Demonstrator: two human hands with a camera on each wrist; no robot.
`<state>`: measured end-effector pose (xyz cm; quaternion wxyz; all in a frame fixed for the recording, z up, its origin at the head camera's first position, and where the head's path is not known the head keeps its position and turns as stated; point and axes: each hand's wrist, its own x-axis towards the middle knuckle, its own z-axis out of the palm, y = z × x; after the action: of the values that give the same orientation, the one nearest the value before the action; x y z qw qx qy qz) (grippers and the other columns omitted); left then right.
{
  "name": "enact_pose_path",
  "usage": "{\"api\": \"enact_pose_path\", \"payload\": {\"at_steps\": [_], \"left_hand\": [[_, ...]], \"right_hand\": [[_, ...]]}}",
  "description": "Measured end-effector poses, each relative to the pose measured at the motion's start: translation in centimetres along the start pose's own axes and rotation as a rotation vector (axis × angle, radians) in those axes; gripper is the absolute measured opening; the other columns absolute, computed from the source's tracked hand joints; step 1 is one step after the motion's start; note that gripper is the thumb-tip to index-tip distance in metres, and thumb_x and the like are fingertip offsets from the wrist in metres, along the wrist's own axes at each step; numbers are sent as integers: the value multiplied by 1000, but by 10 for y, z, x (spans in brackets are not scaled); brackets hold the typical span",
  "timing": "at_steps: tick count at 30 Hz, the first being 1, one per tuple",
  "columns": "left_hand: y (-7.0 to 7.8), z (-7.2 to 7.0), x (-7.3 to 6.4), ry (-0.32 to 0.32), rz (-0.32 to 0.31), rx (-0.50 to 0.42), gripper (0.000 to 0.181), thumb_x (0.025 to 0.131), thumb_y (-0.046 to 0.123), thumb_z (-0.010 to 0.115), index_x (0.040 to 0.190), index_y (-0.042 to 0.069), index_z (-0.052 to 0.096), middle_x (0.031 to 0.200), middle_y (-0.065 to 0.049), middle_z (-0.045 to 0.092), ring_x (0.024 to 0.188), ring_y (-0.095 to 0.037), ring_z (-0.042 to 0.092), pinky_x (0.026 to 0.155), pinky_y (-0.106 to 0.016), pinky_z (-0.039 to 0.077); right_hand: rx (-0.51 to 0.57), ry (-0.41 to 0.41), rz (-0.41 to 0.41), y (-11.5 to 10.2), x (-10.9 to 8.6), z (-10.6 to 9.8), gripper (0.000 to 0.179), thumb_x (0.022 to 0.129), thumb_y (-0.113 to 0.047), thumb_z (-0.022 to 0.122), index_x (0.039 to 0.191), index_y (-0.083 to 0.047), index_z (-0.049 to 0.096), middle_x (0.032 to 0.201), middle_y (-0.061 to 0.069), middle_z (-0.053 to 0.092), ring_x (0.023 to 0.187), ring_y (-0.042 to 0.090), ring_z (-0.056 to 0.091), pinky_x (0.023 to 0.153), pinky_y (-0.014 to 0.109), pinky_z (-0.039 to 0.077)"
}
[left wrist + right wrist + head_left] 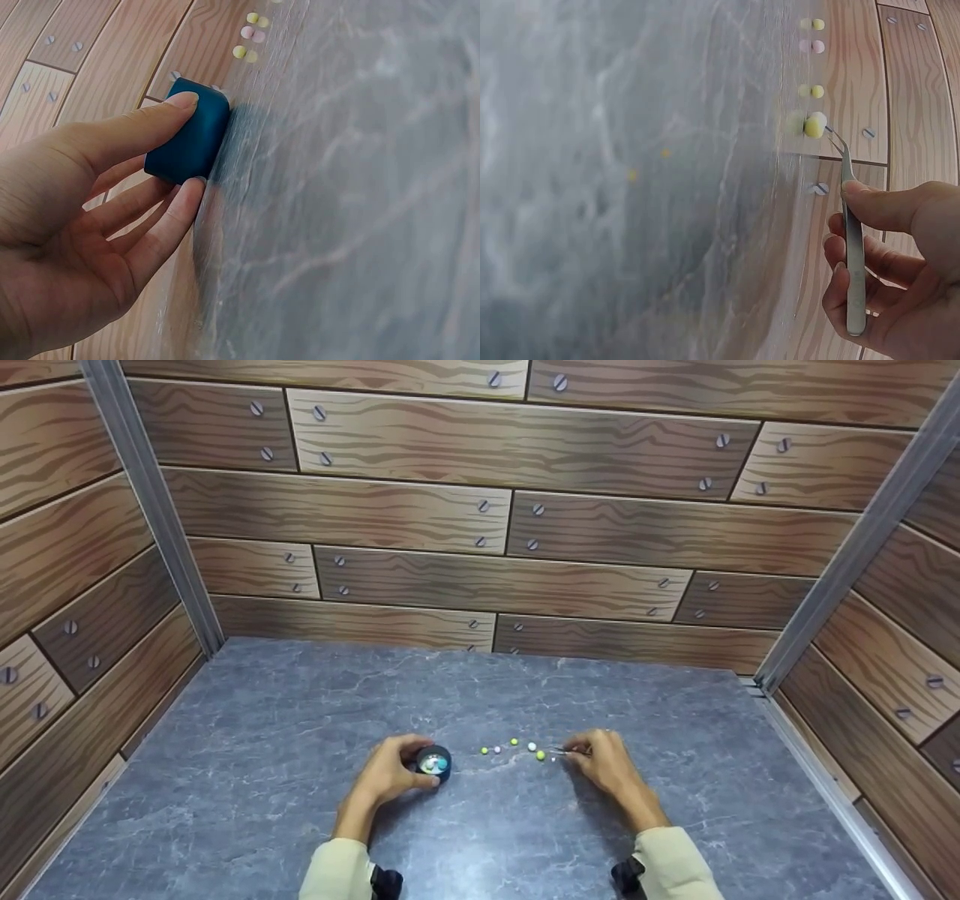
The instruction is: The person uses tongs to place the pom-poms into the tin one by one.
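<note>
In the head view my left hand (390,771) grips a small dark round container (448,765) by its sides, with bright blue, white and yellow bits visible inside. The left wrist view shows its blue wall (191,139) on the table, thumb on one side and fingers on the other. My right hand (604,765) pinches metal tweezers (853,247) between thumb and fingers. Their bent, slightly parted tips are right beside a larger yellow ball (814,127) and a white ball (532,747). Smaller balls, including a yellow one (484,751) and a pale pink one (497,750), lie between the hands.
The grey marbled table (315,705) is shiny and reflects the balls. Wood-patterned walls (420,517) enclose it at the back and sides, with metal posts (832,547) at the corners. A tiny white ball (553,760) lies near the right fingers.
</note>
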<state>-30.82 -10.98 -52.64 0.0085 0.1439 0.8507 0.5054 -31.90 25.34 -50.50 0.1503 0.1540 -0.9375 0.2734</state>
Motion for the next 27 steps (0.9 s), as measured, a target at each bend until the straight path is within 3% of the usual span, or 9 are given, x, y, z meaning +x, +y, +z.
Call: {"api": "enact_pose_path", "payload": {"at_steps": [16,27], "left_hand": [[-1,-1,2,7,-7,7,60,71,7,94,126,1,70,117,-17,76,108,-31,71,100,-51,55],[-1,0,1,7,-5,9,59,71,7,93,126,1,70,118,-17,75,109,-32,71,100,-52,55]], "right_hand": [[-14,-33,34,-2,0,2,8,82,0,80,88,-5,82,76,5,77,71,14,65,65,32,52],[-19,-20,13,-1,-2,4,10,80,1,81,88,-5,82,78,6,78,71,16,67,65,33,53]]}}
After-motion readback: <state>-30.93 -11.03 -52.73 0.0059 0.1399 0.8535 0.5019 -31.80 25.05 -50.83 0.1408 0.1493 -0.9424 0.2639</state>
